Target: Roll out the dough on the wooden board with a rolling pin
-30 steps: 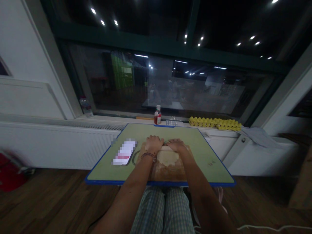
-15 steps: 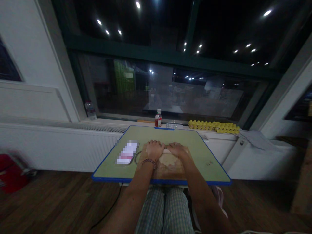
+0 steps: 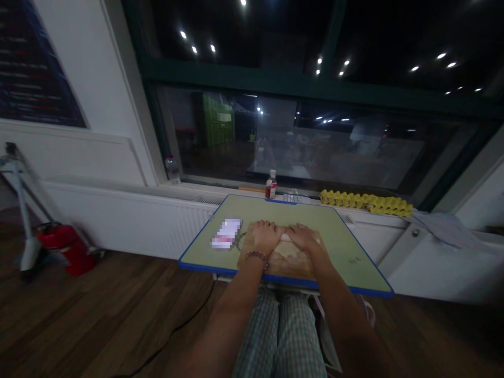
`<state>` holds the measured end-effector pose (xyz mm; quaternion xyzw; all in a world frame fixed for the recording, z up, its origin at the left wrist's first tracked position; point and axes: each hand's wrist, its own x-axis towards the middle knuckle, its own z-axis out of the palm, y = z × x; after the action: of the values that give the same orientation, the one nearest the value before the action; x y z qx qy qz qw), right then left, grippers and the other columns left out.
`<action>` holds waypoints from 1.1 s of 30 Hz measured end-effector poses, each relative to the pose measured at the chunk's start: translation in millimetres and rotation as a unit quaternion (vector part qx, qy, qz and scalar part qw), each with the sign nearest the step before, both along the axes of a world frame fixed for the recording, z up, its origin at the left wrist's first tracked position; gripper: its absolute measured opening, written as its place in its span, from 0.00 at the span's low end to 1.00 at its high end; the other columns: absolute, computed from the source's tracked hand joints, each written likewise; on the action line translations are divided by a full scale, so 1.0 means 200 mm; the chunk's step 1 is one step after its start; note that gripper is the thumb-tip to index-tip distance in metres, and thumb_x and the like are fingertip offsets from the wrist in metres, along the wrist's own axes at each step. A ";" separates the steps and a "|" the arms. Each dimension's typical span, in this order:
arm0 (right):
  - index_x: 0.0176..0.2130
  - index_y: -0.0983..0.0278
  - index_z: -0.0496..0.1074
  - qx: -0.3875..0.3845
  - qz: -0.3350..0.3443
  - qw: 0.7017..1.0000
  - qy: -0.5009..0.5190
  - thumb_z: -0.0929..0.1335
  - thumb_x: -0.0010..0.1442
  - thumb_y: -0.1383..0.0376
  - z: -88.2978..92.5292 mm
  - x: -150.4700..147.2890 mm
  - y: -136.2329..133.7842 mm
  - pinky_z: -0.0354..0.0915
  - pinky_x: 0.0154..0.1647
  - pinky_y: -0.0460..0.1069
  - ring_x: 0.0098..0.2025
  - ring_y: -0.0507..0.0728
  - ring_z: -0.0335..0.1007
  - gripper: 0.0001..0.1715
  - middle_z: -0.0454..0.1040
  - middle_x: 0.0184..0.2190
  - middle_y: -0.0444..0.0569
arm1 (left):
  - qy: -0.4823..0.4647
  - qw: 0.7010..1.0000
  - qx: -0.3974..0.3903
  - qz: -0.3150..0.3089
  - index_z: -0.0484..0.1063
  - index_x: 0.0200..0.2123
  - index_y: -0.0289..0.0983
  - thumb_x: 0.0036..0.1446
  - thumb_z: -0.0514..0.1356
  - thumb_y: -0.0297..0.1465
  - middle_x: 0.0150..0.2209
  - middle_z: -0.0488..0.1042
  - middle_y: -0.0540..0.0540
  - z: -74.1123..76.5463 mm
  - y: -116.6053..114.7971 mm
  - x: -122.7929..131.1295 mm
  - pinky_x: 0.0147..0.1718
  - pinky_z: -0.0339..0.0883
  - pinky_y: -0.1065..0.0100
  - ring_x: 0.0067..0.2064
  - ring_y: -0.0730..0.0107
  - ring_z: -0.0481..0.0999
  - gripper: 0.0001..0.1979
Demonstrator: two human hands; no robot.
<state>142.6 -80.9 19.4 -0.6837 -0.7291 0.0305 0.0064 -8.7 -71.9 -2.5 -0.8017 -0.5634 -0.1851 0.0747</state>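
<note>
My left hand (image 3: 266, 236) and my right hand (image 3: 301, 237) lie side by side, fingers curled over a pale rolling pin (image 3: 286, 237), most of which they hide. Under the pin is a wooden pastry board (image 3: 248, 254) carrying a thin, pale sheet of dough (image 3: 289, 254) with a ragged edge. The pastry board rests on a green lap board with a blue edge (image 3: 346, 262). A beaded bracelet (image 3: 256, 256) circles my left wrist. To the left of my left hand lies a phone (image 3: 226, 233), its screen blurred out.
Behind the lap board, a sill holds a red-labelled bottle (image 3: 270, 187), a small keypad (image 3: 290, 198) and a yellow egg tray (image 3: 366, 203). A grey cloth (image 3: 449, 230) lies to the right. A white radiator (image 3: 126, 215) runs below the window; a red object (image 3: 65, 249) stands on the wooden floor.
The view has swung left, so the lap board sits further right in the picture. Both hands stay on the rolling pin.
</note>
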 end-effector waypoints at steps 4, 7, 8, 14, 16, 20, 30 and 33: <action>0.59 0.60 0.70 0.010 0.006 1.000 0.013 0.54 0.70 0.59 -0.04 0.02 0.00 0.53 0.62 0.51 0.62 0.58 0.61 0.27 0.69 0.61 0.51 | -0.011 1.000 -0.002 0.004 0.77 0.45 0.33 0.67 0.47 0.37 0.47 0.78 0.36 0.00 -0.03 0.00 0.51 0.57 0.54 0.51 0.53 0.72 0.21; 0.60 0.62 0.69 0.017 0.006 0.999 0.027 0.53 0.70 0.58 -0.06 0.02 -0.01 0.51 0.63 0.51 0.63 0.58 0.61 0.28 0.68 0.61 0.51 | -0.017 1.000 -0.002 0.007 0.77 0.44 0.33 0.67 0.47 0.38 0.46 0.78 0.37 0.00 -0.05 -0.01 0.52 0.56 0.55 0.51 0.54 0.72 0.21; 0.61 0.62 0.68 0.018 0.006 0.999 0.033 0.53 0.70 0.58 -0.06 0.02 -0.02 0.51 0.63 0.51 0.63 0.59 0.61 0.29 0.68 0.62 0.51 | -0.018 1.000 0.000 0.006 0.77 0.44 0.33 0.67 0.47 0.38 0.46 0.78 0.37 0.00 -0.06 -0.01 0.52 0.56 0.55 0.51 0.54 0.72 0.21; 0.64 0.60 0.64 0.023 0.000 0.999 0.046 0.52 0.71 0.53 -0.06 0.03 -0.07 0.48 0.66 0.53 0.66 0.60 0.56 0.32 0.64 0.65 0.50 | -0.014 1.000 -0.008 -0.002 0.76 0.44 0.33 0.67 0.48 0.36 0.47 0.78 0.37 0.01 -0.11 -0.02 0.52 0.56 0.55 0.51 0.55 0.73 0.19; 0.65 0.60 0.63 0.027 0.007 0.998 0.049 0.52 0.71 0.53 -0.06 0.03 -0.09 0.47 0.67 0.54 0.67 0.59 0.55 0.32 0.63 0.66 0.50 | -0.009 1.000 -0.017 0.001 0.76 0.44 0.33 0.67 0.48 0.35 0.47 0.78 0.37 0.01 -0.12 -0.02 0.51 0.57 0.57 0.51 0.56 0.73 0.18; 0.65 0.62 0.64 0.025 0.021 0.998 0.062 0.51 0.71 0.54 -0.07 0.03 -0.13 0.47 0.68 0.54 0.67 0.58 0.55 0.32 0.61 0.67 0.50 | -0.016 1.000 -0.006 -0.002 0.76 0.44 0.33 0.67 0.47 0.35 0.47 0.79 0.38 0.00 -0.14 -0.02 0.50 0.60 0.58 0.50 0.57 0.74 0.19; 0.66 0.68 0.62 0.036 0.013 0.998 0.046 0.48 0.72 0.62 -0.11 0.03 -0.19 0.45 0.69 0.54 0.70 0.57 0.48 0.32 0.55 0.69 0.53 | -0.035 0.999 0.004 -0.010 0.75 0.47 0.32 0.67 0.47 0.36 0.47 0.78 0.37 -0.02 -0.18 -0.04 0.53 0.62 0.59 0.50 0.58 0.75 0.20; 0.67 0.71 0.58 0.054 0.018 0.997 0.053 0.49 0.72 0.62 -0.13 0.04 -0.22 0.43 0.70 0.52 0.71 0.56 0.46 0.32 0.53 0.69 0.54 | -0.022 1.000 0.006 -0.017 0.74 0.49 0.31 0.67 0.47 0.35 0.49 0.78 0.37 -0.01 -0.19 -0.06 0.54 0.62 0.59 0.52 0.58 0.75 0.20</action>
<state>149.7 -124.8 -6.2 -0.6663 -0.7407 0.0275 0.0818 -20.6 -110.2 -4.3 -0.8066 -0.5500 -0.2070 0.0640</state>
